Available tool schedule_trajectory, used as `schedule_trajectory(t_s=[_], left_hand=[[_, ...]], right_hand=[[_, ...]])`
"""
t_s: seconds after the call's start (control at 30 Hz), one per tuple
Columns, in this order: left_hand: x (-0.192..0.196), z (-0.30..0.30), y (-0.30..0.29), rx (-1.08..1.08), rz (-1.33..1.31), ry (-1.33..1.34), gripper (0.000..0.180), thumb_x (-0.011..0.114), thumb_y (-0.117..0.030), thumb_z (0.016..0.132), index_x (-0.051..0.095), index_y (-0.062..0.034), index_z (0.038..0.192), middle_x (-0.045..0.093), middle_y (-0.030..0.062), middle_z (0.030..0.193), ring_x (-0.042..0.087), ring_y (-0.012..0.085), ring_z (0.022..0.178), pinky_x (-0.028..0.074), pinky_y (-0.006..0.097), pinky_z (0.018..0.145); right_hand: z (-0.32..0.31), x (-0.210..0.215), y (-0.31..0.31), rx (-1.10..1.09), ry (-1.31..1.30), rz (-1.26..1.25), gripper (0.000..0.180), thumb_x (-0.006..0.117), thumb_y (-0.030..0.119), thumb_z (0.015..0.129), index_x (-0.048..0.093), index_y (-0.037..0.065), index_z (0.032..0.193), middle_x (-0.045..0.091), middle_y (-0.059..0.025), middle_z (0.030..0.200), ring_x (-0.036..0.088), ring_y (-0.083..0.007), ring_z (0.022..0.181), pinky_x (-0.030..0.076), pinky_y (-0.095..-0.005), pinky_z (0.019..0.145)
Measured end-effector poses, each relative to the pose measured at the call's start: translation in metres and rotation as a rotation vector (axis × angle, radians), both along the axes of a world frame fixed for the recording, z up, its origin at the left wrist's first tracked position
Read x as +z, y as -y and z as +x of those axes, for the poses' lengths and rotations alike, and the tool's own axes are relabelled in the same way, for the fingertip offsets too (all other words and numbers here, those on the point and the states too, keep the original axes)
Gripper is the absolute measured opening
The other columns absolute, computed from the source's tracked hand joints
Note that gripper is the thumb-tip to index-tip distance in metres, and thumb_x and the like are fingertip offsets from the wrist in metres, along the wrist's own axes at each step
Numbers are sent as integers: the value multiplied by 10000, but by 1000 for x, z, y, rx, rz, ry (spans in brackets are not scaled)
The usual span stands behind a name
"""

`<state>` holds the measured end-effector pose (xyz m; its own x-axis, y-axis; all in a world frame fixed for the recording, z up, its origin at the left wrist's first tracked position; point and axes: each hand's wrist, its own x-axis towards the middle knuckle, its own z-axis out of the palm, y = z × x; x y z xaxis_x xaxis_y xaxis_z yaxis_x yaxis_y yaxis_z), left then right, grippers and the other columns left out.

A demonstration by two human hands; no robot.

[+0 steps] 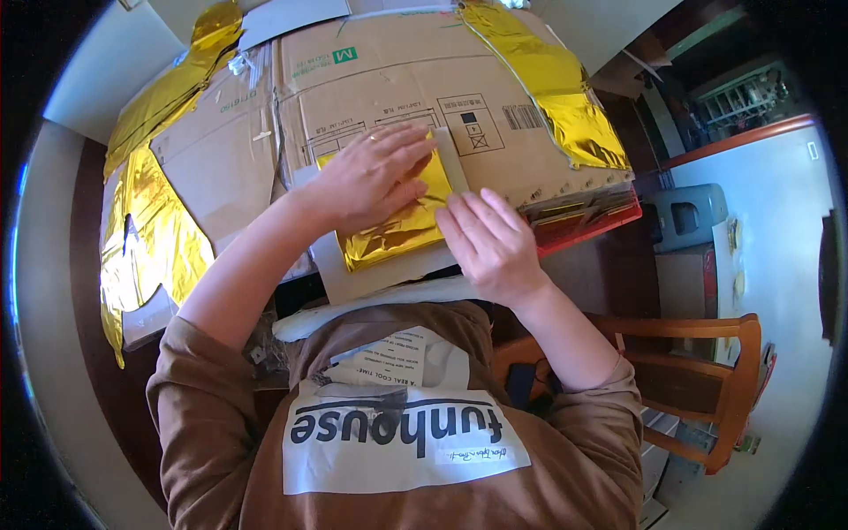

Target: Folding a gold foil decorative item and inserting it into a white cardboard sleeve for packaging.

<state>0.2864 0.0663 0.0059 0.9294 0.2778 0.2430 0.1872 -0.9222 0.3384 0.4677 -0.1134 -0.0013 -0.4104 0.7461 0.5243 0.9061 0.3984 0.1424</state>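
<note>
Brown sleeves and a sweatshirt with a white printed panel fill the lower frame; both forearms reach forward from there to the work.

Left hand (pixel 371 181): laid flat, fingers spread and together with the palm pressing down on a gold foil piece (pixel 402 221). It clamps on nothing; I judge the pressure is there to keep the foil from sliding or springing up.

Right hand (pixel 490 243): also flat and unclosed, fingers extended, resting on the foil's right edge and on the white card (pixel 380 274) beneath it. I judge it smooths or holds that edge.

Foil piece: centre of the worktop, just ahead of my chest, lying on the card, which lies on flattened cardboard (pixel 397 79). Foil is thin, mirror-bright and heavily creased; card is matt, stiff and straight-edged; cardboard is brown, corrugated and printed with symbols.

Surroundings: larger crumpled gold foil sheets lie at left (pixel 150 230) and at upper right (pixel 556 79), well apart from the hands. A red tray (pixel 609 221) edge shows under the cardboard at right. A wooden chair (pixel 707 371) stands at lower right.
</note>
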Motion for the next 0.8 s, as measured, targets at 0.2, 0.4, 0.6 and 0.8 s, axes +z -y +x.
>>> schedule_trajectory(t_s=[0.2, 0.4, 0.6, 0.8], left_hand=[[-20, 2, 3, -32, 60, -16, 646, 623, -329, 942, 446, -46, 1495, 409, 191, 1562, 365, 356, 1456, 267, 474, 1212], [-11, 1, 0, -22, -12, -50, 632, 658, -309, 912, 486, -57, 1465, 424, 190, 1547, 382, 371, 1434, 289, 473, 1199], [-2, 5, 1, 62, -23, 18, 575, 737, -296, 838, 594, -39, 1333, 506, 192, 1468, 525, 367, 1306, 421, 455, 1102], [30, 31, -17, 410, -432, -140, 373, 783, -244, 816, 689, 12, 1071, 734, 166, 1018, 716, 293, 896, 561, 378, 814]], right_hand=[[-2, -11, 12, -27, 65, -130, 353, 567, 157, 885, 651, -67, 1145, 670, -246, 1155, 648, -370, 1107, 439, -495, 1093], [-14, 5, 29, -92, 21, -329, 667, 671, 316, 871, 494, -16, 1421, 543, -299, 1363, 509, -458, 1286, 305, -587, 1166], [-37, -22, 48, -262, -110, -485, 975, 782, 489, 771, 364, 89, 1556, 249, -276, 1616, 243, -445, 1493, 169, -616, 1203], [-40, -23, 47, -251, -220, -391, 872, 785, 433, 793, 424, 52, 1490, 341, -271, 1540, 335, -455, 1414, 255, -590, 1165]])
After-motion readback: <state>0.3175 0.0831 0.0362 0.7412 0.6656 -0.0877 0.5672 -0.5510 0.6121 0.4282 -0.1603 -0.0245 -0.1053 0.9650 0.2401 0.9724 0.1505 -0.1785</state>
